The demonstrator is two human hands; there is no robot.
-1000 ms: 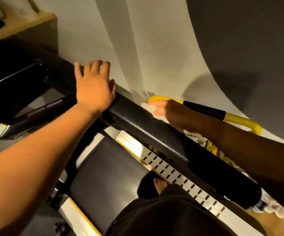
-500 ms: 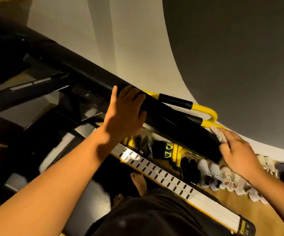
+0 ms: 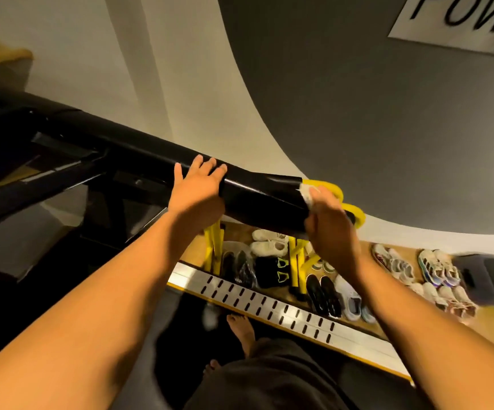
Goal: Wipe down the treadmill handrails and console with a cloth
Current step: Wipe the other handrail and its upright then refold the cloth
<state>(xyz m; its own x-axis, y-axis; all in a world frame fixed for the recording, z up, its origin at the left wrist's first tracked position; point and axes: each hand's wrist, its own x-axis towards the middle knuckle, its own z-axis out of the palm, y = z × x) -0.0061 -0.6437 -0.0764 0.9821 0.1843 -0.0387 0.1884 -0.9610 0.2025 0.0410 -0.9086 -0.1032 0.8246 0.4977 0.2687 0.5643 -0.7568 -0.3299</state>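
A thick black treadmill handrail [image 3: 257, 196] runs from the dark console area [image 3: 32, 155] at the left down to its free end at the right. My left hand [image 3: 198, 187] lies flat on top of the rail, fingers spread, holding nothing. My right hand [image 3: 328, 226] wraps the rail's end and presses a small white cloth [image 3: 307, 193] against it. Only a corner of the cloth shows above my fingers.
A yellow metal rack [image 3: 355, 211] stands just beyond the rail's end. Several pairs of shoes [image 3: 269, 247] lie on the wooden floor below it. A slotted silver side rail [image 3: 269, 306] edges the treadmill deck, where my bare feet [image 3: 239, 327] stand. A grey bin [image 3: 491, 279] sits at right.
My right hand slid the cloth from the upper part of the handrail down to its free end. My left hand shifted down the rail too, and my view turned right.
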